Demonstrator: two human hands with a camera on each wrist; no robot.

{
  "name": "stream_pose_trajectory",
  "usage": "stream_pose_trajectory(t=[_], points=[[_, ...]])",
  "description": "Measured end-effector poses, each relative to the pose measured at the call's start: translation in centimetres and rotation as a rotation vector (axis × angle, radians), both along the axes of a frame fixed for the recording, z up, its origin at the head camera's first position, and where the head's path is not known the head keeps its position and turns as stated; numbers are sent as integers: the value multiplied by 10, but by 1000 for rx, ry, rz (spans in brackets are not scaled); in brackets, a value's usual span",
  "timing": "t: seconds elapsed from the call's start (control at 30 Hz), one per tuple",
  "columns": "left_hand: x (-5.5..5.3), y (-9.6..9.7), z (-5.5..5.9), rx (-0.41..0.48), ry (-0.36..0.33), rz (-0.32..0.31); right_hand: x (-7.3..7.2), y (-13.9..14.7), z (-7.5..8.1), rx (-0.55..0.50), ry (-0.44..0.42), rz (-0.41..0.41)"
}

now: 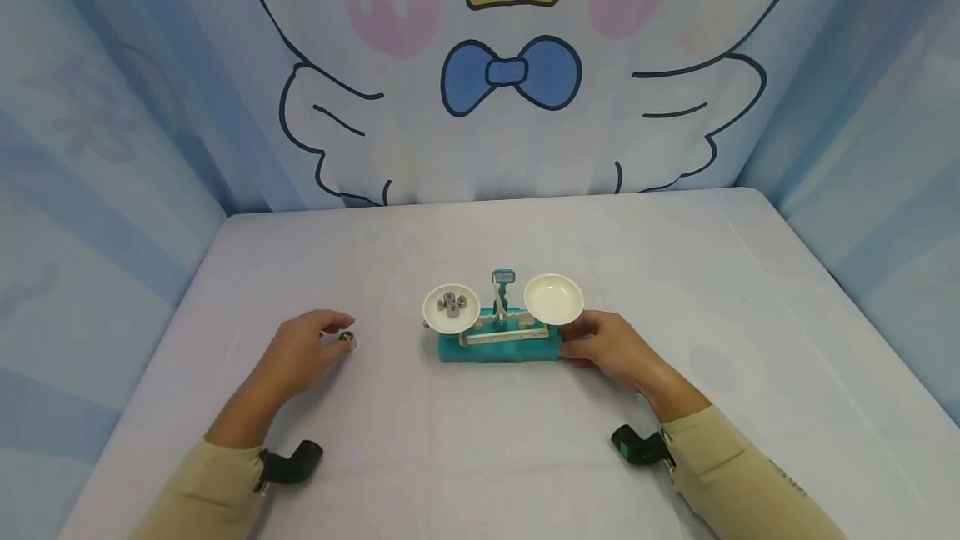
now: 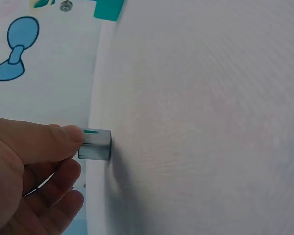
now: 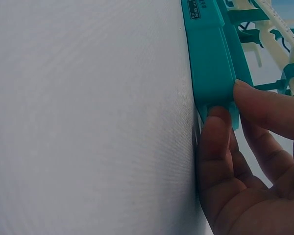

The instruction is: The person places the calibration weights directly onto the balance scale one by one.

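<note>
A teal balance scale [image 1: 498, 350] stands on the table with two white pans. Several small metal pieces [image 1: 452, 303] lie in its left pan [image 1: 432, 312]; nothing is in the right pan [image 1: 553, 298]. Left of the scale, my left hand [image 1: 300, 354] pinches a short silver metal cylinder [image 2: 95, 144] between thumb and fingers, close to the tabletop. My right hand [image 1: 609, 346] grips the right end of the scale's base [image 3: 210, 63], thumb on top and fingers at the end and below.
The white-covered table [image 1: 480, 448] has its far edge against a printed curtain [image 1: 510, 148]. More blue curtain [image 1: 90, 190] hangs at both sides. Black wrist cameras [image 1: 292, 463] sit on both beige sleeves [image 1: 202, 486].
</note>
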State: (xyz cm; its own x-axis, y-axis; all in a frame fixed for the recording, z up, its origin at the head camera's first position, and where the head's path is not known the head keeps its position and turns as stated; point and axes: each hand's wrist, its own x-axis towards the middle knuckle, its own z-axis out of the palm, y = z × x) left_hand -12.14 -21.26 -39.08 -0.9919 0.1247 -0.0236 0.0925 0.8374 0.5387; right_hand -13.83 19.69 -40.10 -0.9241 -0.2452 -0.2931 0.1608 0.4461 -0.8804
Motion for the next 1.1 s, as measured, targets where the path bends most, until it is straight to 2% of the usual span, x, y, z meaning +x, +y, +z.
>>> stream_pose_trajectory(t=[0.17, 0.83, 1.1], points=[[-2, -3, -6, -2, 9, -7, 0, 0, 1, -4, 0, 1], [-2, -3, -12, 5, 19, 3, -1, 0, 0, -9, -4, -10], [0, 0, -9, -18, 41, 1, 0, 0, 0, -12, 0, -10]])
